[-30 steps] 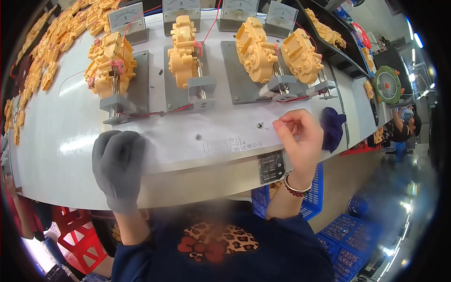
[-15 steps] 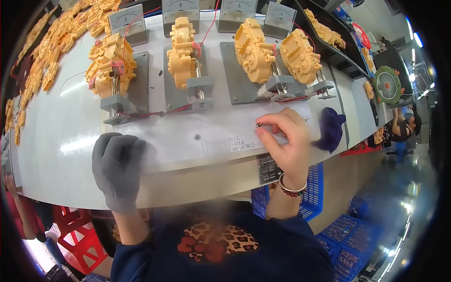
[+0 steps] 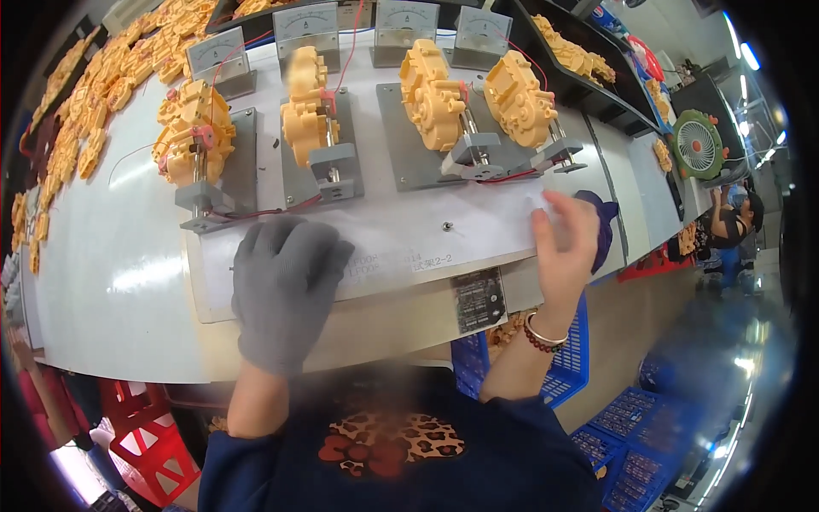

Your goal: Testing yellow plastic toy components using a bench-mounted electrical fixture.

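Note:
My left hand (image 3: 290,290), in a grey knit glove, is held over the front left of a white board (image 3: 503,218). Its fingers are curled and their tips are hidden, so whatever lies under them does not show. My bare right hand (image 3: 569,247) is open, thumb and forefinger apart with nothing between them, beside a dark purple cloth (image 3: 607,226). A small metal toggle switch (image 3: 446,227) stands up from the board between my hands. Behind it, yellow plastic gearbox housings (image 3: 431,94) sit on grey metal fixtures (image 3: 397,145) with rods and red wires.
Analog meters (image 3: 307,34) line the back of the bench. Many yellow housings (image 3: 94,107) are heaped at the left; more lie in a black tray (image 3: 589,94) at the right. A green fan (image 3: 698,145) stands far right. Blue crates (image 3: 631,427) are below, and another person (image 3: 735,226) is beyond.
My right hand has let go of the toggle switch and moved right, toward the purple cloth. My gloved left hand has moved right, onto the board. The whole view has shifted slightly.

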Demonstrator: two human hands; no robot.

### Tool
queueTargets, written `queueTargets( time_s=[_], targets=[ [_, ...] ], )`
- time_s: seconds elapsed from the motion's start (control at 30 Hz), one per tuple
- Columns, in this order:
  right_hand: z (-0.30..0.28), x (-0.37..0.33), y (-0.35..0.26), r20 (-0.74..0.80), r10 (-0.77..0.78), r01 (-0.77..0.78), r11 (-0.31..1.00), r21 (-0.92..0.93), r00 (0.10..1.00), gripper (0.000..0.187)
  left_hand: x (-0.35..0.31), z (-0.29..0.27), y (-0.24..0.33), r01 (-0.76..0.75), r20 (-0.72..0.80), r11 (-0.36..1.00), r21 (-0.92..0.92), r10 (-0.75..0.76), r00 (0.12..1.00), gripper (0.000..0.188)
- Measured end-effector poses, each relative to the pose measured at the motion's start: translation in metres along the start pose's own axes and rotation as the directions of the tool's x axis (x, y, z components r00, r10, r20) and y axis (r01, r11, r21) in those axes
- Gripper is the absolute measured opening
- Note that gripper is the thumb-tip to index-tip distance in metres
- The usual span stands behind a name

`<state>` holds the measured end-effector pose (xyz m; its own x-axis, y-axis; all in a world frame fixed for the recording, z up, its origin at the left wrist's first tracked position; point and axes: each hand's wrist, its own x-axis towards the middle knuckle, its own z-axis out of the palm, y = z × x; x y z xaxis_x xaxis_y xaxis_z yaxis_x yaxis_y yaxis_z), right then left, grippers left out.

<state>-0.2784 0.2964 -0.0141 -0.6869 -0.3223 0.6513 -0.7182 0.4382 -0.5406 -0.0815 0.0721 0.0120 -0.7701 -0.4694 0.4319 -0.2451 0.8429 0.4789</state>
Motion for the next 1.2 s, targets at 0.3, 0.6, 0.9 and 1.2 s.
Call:
queueTargets(
  time_s=[0.3, 0.6, 0.9, 1.2],
  targets=[
    [0.009, -0.015, 0.007, -0.03, 0.052, -0.048, 0.993, 0.106, 0.998, 0.013, -0.011, -0.01, -0.007, -0.038, -0.026, 0.999, 0.007, 0.038, 0.999, 0.015],
    [0.02, -0.021, -0.079, -0.118, -0.229, 0.255, 0.914, 0.315, 0.966, 0.018, -0.038, -0.029, -0.049, 0.194, -0.216, 0.974, 0.114, -0.167, 0.962, 0.012],
    [0.07, -0.01, -0.118, 0.315, -0.264, -0.024, 0.732, 0.681, 0.912, 0.01, -0.039, -0.026, -0.057, 0.129, -0.191, 0.984, 0.12, -0.104, 0.976, 0.011],
    [0.065, -0.01, -0.119, 0.476, -0.204, -0.147, 0.786, 0.601, 0.855, 0.009, -0.046, -0.045, -0.061, 0.236, -0.055, 0.959, -0.158, -0.247, 0.967, 0.014]
  ],
)
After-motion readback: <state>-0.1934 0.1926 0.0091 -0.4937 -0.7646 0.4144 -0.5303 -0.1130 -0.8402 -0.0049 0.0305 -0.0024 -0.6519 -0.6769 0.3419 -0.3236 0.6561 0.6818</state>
